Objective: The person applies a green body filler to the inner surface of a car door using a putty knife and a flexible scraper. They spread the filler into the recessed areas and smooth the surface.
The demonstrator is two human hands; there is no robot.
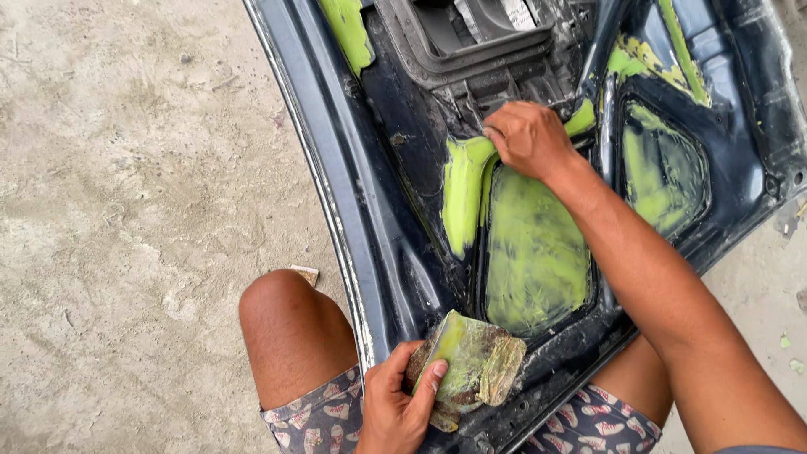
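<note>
Two hands: left (395, 403) grips upright putty board (471, 361); right (528, 139) on door panel (403, 252).

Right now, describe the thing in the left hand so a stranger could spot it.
Start at the dark blue car panel lying on the concrete ground. At its lower edge, beside the bare knee, the left hand grips a flat mixing board. Unlike the smeared panel recesses, it is loose, crusted brown, and coated yellow-green.
</note>
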